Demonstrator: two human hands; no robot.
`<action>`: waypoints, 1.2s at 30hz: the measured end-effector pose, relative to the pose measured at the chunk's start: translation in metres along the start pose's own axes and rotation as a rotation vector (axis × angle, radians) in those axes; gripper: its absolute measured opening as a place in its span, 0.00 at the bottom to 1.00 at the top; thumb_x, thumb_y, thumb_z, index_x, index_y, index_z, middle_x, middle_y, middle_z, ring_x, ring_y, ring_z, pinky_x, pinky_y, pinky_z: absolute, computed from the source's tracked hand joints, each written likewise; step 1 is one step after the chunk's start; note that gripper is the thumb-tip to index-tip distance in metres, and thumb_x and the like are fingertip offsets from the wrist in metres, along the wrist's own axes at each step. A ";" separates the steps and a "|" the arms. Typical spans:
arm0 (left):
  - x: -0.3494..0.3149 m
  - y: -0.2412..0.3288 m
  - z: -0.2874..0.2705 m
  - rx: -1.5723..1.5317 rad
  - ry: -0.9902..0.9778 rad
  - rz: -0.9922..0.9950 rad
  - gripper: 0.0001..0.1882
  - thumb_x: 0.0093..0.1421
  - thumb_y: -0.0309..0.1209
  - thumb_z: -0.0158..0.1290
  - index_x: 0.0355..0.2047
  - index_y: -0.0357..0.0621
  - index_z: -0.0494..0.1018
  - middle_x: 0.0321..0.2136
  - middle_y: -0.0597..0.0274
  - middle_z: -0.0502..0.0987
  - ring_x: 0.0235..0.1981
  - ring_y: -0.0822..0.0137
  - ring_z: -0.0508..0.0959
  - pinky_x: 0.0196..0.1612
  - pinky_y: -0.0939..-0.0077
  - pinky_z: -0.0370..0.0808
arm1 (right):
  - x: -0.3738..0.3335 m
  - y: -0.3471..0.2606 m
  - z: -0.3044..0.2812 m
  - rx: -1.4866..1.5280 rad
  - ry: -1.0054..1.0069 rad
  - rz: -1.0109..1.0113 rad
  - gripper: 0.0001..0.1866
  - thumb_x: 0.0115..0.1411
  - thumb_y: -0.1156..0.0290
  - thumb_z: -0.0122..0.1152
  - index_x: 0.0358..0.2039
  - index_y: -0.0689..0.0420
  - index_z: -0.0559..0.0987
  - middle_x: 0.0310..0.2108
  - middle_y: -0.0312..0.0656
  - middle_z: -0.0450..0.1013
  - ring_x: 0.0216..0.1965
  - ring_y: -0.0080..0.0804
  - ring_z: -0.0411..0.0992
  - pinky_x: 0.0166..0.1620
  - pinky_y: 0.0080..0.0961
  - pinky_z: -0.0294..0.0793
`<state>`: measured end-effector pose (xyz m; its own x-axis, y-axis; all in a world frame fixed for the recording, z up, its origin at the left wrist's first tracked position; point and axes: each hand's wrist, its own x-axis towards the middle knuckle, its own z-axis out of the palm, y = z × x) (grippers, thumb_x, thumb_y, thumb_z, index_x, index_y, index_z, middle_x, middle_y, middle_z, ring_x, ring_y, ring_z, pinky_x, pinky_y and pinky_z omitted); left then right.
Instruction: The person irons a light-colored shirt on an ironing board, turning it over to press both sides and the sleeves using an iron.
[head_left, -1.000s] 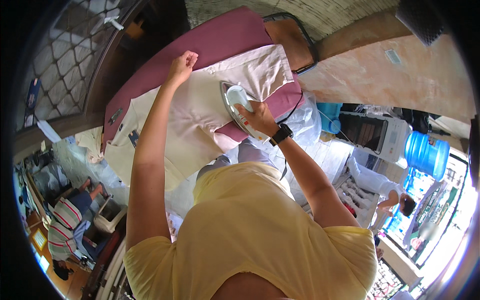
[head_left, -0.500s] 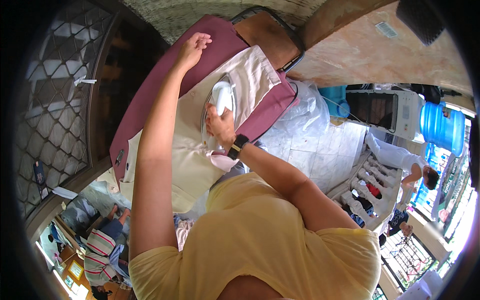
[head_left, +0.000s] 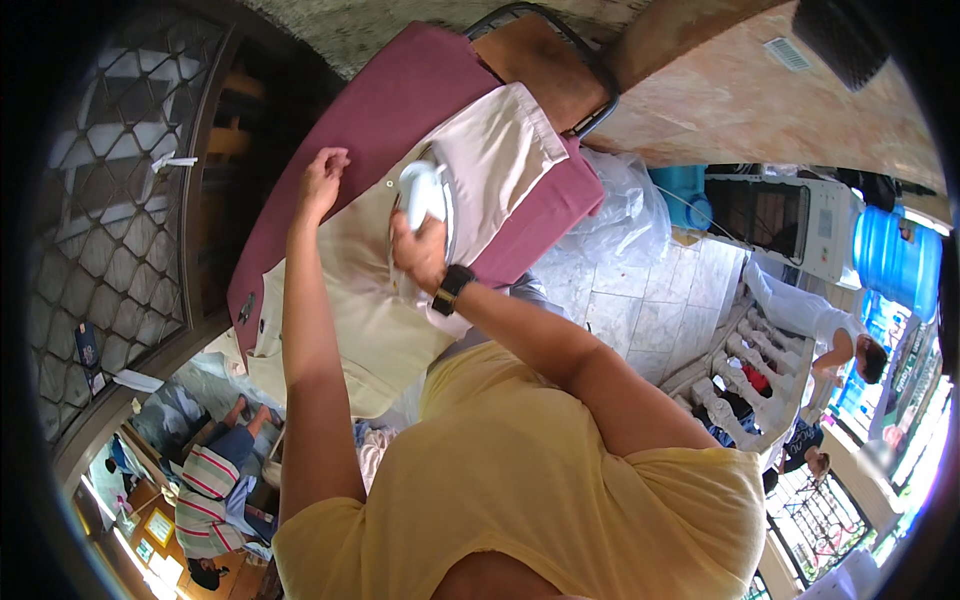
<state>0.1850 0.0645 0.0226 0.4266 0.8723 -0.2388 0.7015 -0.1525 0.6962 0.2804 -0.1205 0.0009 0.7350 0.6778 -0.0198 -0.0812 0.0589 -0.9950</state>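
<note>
A cream buttoned garment (head_left: 340, 310) lies spread over a maroon ironing board (head_left: 400, 85). My right hand (head_left: 420, 248), with a dark watch on its wrist, is wrapped round the handle of a white clothes iron (head_left: 424, 188). The iron rests on the garment near its middle and is slightly blurred; its soleplate edge shows at the right side. Over the board's left part, beside the garment's edge, is my left hand (head_left: 325, 180), holding nothing, its fingers loosely bent and a little apart. Whether it touches the cloth I cannot tell.
A brown padded metal-framed chair (head_left: 540, 70) stands past the board's far end. Clear plastic sheeting (head_left: 625, 215) lies to the right, near a white appliance (head_left: 780, 220) and a blue water jug (head_left: 897, 255). A lattice door (head_left: 110, 200) borders the left. Other people are in the background.
My left hand has come nearer and to the left, from the board's far part toward the garment's edge. The iron has slid slightly left in my right hand.
</note>
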 end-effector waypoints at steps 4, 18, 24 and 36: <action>-0.049 -0.065 -0.023 0.124 0.003 -0.117 0.16 0.59 0.42 0.58 0.40 0.43 0.75 0.35 0.61 0.80 0.37 0.67 0.79 0.42 0.72 0.74 | 0.075 -0.053 -0.015 0.102 -0.099 0.537 0.11 0.62 0.66 0.54 0.27 0.60 0.69 0.15 0.38 0.67 0.11 0.25 0.64 0.13 0.26 0.62; -0.074 -0.077 -0.003 0.256 0.106 -0.059 0.10 0.47 0.41 0.66 0.25 0.56 0.78 0.31 0.73 0.74 0.44 0.63 0.73 0.50 0.44 0.61 | 0.099 -0.050 -0.073 0.169 0.020 0.558 0.10 0.62 0.66 0.54 0.27 0.56 0.71 0.13 0.32 0.62 0.11 0.25 0.63 0.13 0.25 0.59; -0.083 -0.099 -0.015 0.175 0.147 -0.029 0.14 0.50 0.44 0.64 0.32 0.54 0.76 0.34 0.71 0.74 0.47 0.62 0.72 0.49 0.45 0.64 | 0.084 -0.054 -0.099 -0.007 -0.335 0.577 0.17 0.62 0.62 0.56 0.20 0.55 0.66 0.12 0.33 0.60 0.10 0.24 0.60 0.14 0.25 0.60; -0.139 -0.105 -0.062 0.277 0.251 -0.195 0.16 0.55 0.44 0.60 0.37 0.50 0.72 0.33 0.60 0.80 0.36 0.57 0.79 0.46 0.53 0.69 | 0.048 -0.054 -0.042 -0.810 -1.128 -0.616 0.28 0.57 0.45 0.60 0.43 0.60 0.77 0.30 0.56 0.77 0.34 0.55 0.76 0.38 0.46 0.75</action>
<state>0.0173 -0.0120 0.0246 0.1421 0.9781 -0.1518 0.8969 -0.0624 0.4377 0.3485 -0.1216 0.0496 -0.3982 0.9099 0.1158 0.6934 0.3813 -0.6115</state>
